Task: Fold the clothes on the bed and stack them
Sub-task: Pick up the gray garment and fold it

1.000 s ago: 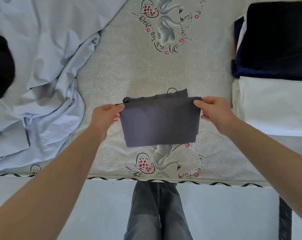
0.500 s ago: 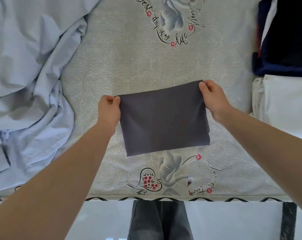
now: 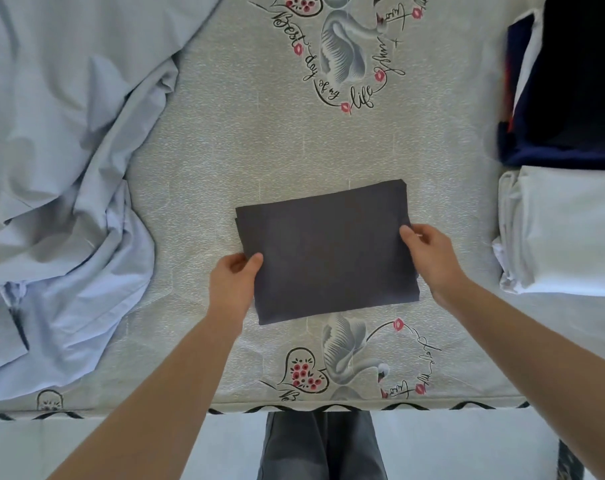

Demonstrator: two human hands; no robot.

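We see little of the dark stack (image 3: 578, 81) at the upper right, for the frame cuts it off on two sides, and its layers blur together, so we cannot count them; a strip of white and a sliver of red show on its left flank. Below it the white stack (image 3: 567, 233) also runs out of the frame on the right. On the left the pale blue garment (image 3: 62, 188) lies crumpled and unfolded, its upper and left parts beyond the picture's edge, and we cannot make out what kind of garment it is.

The folded grey cloth (image 3: 325, 252) lies flat on the bed (image 3: 231, 140), near the front edge and between the blue heap and the stacks, apart from each. Our left hand (image 3: 231, 285) pinches its left edge towards the near corner: the thumb lies on top, while the other fingers are tucked under the cloth, hidden from us. Our right hand (image 3: 429, 252) grips the right edge about halfway along, thumb on top, fingers curled beneath and partly out of sight. The cloth spans the gap between the two hands.
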